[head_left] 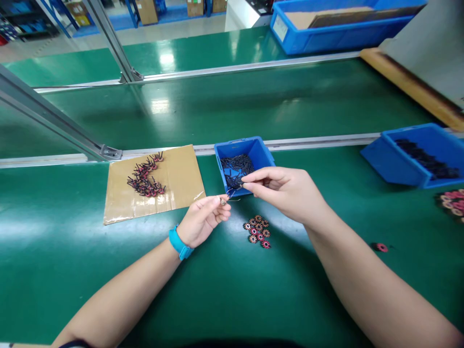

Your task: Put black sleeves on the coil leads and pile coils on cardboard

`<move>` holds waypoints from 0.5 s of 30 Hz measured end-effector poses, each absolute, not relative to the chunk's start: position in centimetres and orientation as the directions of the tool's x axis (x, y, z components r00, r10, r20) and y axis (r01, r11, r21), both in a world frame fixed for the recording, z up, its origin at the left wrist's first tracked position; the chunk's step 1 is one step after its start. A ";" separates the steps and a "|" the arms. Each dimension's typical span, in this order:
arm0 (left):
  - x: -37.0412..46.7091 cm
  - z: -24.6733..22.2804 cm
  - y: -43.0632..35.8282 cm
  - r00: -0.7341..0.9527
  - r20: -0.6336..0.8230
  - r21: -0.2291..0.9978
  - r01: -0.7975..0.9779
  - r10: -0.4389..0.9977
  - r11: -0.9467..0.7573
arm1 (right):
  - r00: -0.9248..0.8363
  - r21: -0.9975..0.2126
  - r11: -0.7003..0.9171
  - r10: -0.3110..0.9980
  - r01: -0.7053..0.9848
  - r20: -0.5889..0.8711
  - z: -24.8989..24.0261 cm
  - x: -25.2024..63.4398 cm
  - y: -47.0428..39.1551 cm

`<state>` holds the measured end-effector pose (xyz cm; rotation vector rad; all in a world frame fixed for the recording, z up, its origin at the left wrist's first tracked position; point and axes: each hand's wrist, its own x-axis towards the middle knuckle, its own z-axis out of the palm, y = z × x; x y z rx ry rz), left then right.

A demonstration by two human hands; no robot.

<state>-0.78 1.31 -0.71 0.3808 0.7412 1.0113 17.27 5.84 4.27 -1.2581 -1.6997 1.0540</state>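
My left hand (205,217), with a teal band at the wrist, pinches a small wound coil core (223,201) between thumb and fingers. Thin wire leads (234,199) stick out of it to the right. My right hand (281,186) is closed in a pinch at the lead ends, on what looks like a short black tube (241,185), mostly covered by the fingertips. Just behind both hands stands a blue bin (267,157) holding many short black tubes (237,166). Below them, several loose coil cores (258,232) with copper and red rings lie on the green table.
Left of the bin, a cardboard sheet (181,174) bears a curved group of cores with black tubes (147,179). A second blue bin (395,162) with dark pieces stands at right. Nearby lie a single red core (380,247) and more cores (453,203). A metal post (54,113) rises at left.
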 end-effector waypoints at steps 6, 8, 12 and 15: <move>-0.7 -0.8 1.3 0.316 -0.389 0.618 -0.607 0.866 0.499 | -0.254 -0.880 0.243 0.956 0.408 0.146 3.8 17.4 5.8; -0.8 -0.8 1.3 0.317 -0.388 0.619 -0.606 0.866 0.499 | -0.260 -0.876 0.254 0.953 0.411 0.155 3.8 17.3 5.8; -0.8 -0.8 1.3 0.322 -0.384 0.617 -0.608 0.865 0.500 | -0.281 -0.869 0.265 0.947 0.418 0.153 3.8 17.2 5.8; -0.8 -0.8 1.3 0.324 -0.386 0.611 -0.612 0.864 0.502 | -0.298 -0.862 0.270 0.943 0.430 0.146 3.8 17.2 5.7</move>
